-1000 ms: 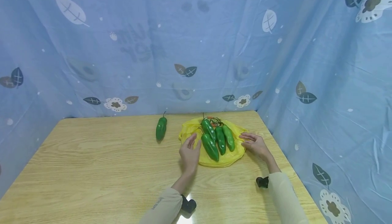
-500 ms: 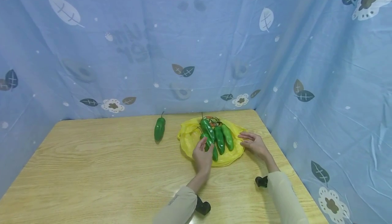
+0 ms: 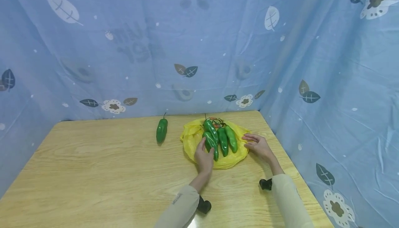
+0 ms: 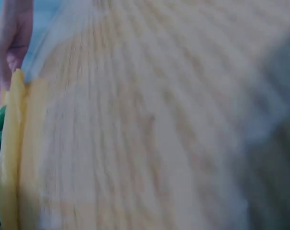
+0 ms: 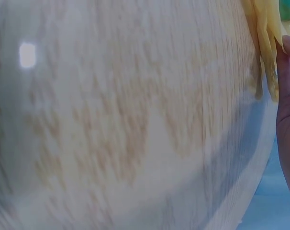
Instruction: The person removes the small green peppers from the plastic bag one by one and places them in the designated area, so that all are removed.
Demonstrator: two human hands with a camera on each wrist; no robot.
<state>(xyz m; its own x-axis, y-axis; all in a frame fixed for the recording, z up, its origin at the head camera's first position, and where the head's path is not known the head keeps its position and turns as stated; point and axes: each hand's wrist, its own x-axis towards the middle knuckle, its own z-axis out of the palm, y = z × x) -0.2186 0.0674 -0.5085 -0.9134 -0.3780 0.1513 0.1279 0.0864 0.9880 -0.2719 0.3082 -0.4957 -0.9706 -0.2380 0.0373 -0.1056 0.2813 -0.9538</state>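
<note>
A yellow plastic bag [image 3: 231, 161] lies spread on the table, with several green chili peppers [image 3: 223, 141] on it. My left hand [image 3: 204, 157] is at the front-left pepper [image 3: 209, 141], its fingers loosely bent along the left side and the thumb by the lower end. Whether it touches that pepper I cannot tell. The right hand [image 3: 260, 146] pinches the bag's right edge, and in the right wrist view thumb and finger meet at the yellow plastic [image 5: 268, 43]. The left wrist view shows the bag's edge [image 4: 12, 158] but not the left hand.
Another green chili pepper [image 3: 161, 130] lies on the wooden table [image 3: 103, 165], left of the bag. Red print [image 3: 215, 120] shows at the bag's back. A blue patterned curtain [image 3: 137, 48] stands behind the table and along its sides.
The left hand has moved right from the bag's left edge to the front-left pepper. That pepper has shifted slightly back and left. The right hand stays at the bag's right edge.
</note>
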